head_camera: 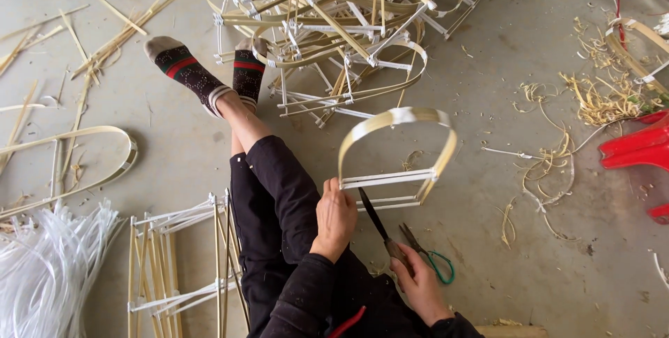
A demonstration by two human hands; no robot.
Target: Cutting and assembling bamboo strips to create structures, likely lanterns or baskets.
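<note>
I sit on a concrete floor with my legs stretched out. My left hand (336,216) grips the lower left corner of a bent bamboo strip frame (397,116), an arch closed at the bottom by pale crossbars (387,179) bound with white ties. My right hand (418,277) holds a dark-bladed knife (373,217) whose tip points up toward the crossbars. Scissors with green handles (435,260) lie on the floor just right of my right hand.
A big heap of finished bamboo frames (334,24) lies beyond my feet. A bundle of white plastic ties (49,261) and a ladder-like bamboo rack (178,261) sit at left. Loose strips and shavings (599,101) litter the floor; a red plastic stool (637,146) stands at right.
</note>
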